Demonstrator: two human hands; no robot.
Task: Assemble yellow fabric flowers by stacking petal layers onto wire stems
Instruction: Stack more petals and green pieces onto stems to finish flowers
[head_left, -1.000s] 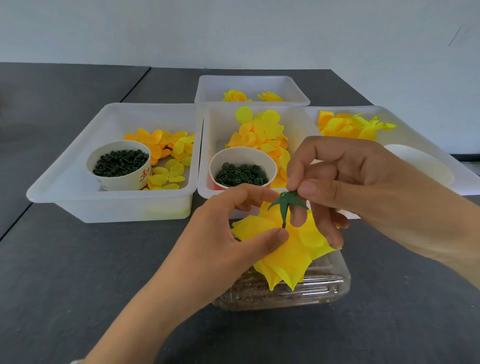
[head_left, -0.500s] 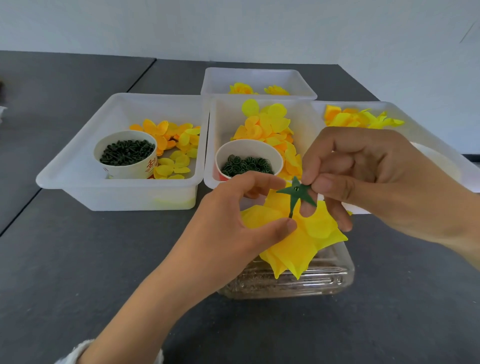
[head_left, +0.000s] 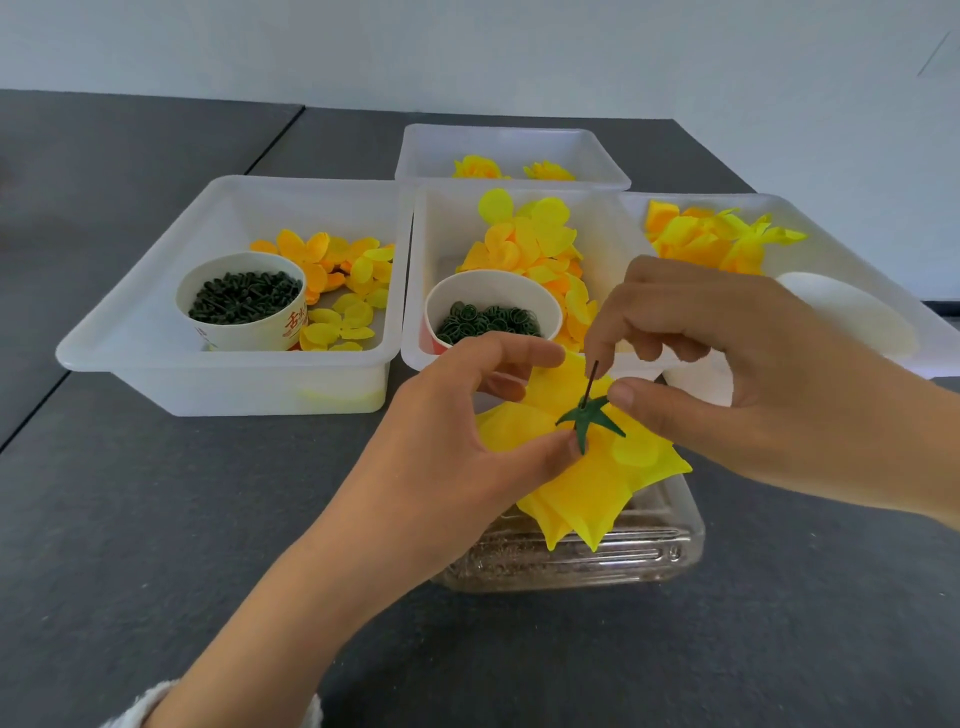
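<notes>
Head view centres on a stack of bright yellow fabric petal layers (head_left: 582, 483), held above a clear ribbed plastic box (head_left: 571, 561) at the near middle of the dark grey table (head_left: 156, 519). A thin dark wire stem (head_left: 591, 378) stands up through the stack, and a small green star-shaped calyx piece (head_left: 589, 415) sits threaded on it, just above the petals. The left hand (head_left: 457, 447) pinches the petal stack between thumb and fingers, its thumb tip touching the calyx. The right hand (head_left: 727, 374) is closed narrowly around the wire, thumb against a calyx point, forefinger curled near the wire's tip. The step in hand looks like seating the calyx against the petals; the next move probably calls for sliding it down the wire while the left hand keeps the layers square. Behind stand translucent white plastic bins (head_left: 228, 379) with loose yellow and orange petals (head_left: 524, 244) and two white paper cups of small dark green parts (head_left: 244, 299). The wire's lower end and the flower's underside are hidden by petals and hands; the box's contents are hard to make out.
</notes>
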